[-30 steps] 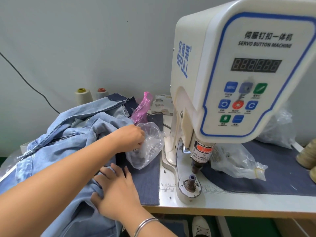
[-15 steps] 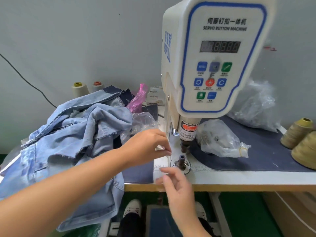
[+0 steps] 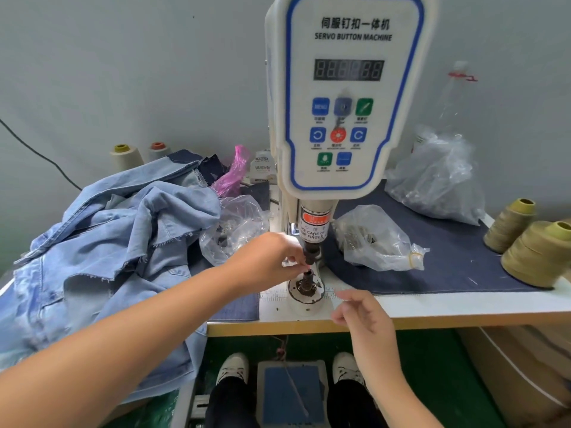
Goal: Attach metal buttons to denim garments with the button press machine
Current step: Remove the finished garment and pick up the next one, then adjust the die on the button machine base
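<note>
Left hand (image 3: 268,261) at lower die (image 3: 307,278), fingertips pinched on a small part, too small to identify. Right hand (image 3: 361,313) at five o'clock from die, loosely curled, holding nothing. Denim garments (image 3: 111,242) heaped at nine o'clock, untouched.

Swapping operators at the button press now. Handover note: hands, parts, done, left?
Left hand: fingertips pinched at the gap between the white servo button machine's dark upper punch and the dark lower die post; what it pinches is too small to tell.
Right hand: loosely curled, empty, at the table's front edge.
Light blue denim garments: heaped at left, none under the punch.
Clear plastic bags of metal parts: either side of the machine.
Blue foot pedal: between the shoes, untouched.
Done: no pressed button visible.
Left: finish loading, position denim, press.
</note>
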### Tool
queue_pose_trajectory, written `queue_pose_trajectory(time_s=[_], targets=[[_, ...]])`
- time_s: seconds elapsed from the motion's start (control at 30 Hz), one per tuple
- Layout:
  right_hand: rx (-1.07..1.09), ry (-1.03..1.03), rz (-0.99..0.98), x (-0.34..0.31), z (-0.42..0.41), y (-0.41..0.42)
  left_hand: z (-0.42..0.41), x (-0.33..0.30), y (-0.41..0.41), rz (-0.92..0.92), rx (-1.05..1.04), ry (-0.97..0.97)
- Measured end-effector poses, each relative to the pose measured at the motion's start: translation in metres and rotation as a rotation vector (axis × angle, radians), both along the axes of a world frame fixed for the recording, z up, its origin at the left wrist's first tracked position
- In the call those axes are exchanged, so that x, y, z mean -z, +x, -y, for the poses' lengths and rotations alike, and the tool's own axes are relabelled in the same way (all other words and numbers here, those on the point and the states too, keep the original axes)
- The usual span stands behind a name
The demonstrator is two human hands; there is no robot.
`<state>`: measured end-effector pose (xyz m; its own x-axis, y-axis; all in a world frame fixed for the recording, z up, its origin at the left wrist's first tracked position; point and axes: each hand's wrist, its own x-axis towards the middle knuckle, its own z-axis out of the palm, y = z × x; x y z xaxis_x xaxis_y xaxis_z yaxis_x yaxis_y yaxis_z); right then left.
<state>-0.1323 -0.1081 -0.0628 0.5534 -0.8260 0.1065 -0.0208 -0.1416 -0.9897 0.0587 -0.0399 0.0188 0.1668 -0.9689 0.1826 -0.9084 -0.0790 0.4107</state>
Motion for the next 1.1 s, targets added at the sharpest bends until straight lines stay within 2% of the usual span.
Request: queue_pose_trajectory(time_s=[0.13,0.7,0.9,1.0,1.1], targets=[[-0.005,0.033,0.015,0.014,0.001,-0.012,0.002,-0.005,-0.004,0.074,-0.033,0.038],[-0.037,0.089,-0.020,0.047,0.004,-0.043,0.007,-0.009,-0.008,-0.077,-0.163,0.080],[-0.014,0.105,-0.061,0.053,0.003,-0.050,0.008,-0.015,-0.011,0.026,-0.144,0.148],[-0.014,-0.025,-0.090,0.042,-0.003,-0.041,0.009,-0.016,-0.013,0.039,-0.158,0.171],[-0.076,-0.382,-0.088,0.017,-0.005,-0.015,0.009,-0.018,-0.014,0.038,-0.165,0.172]])
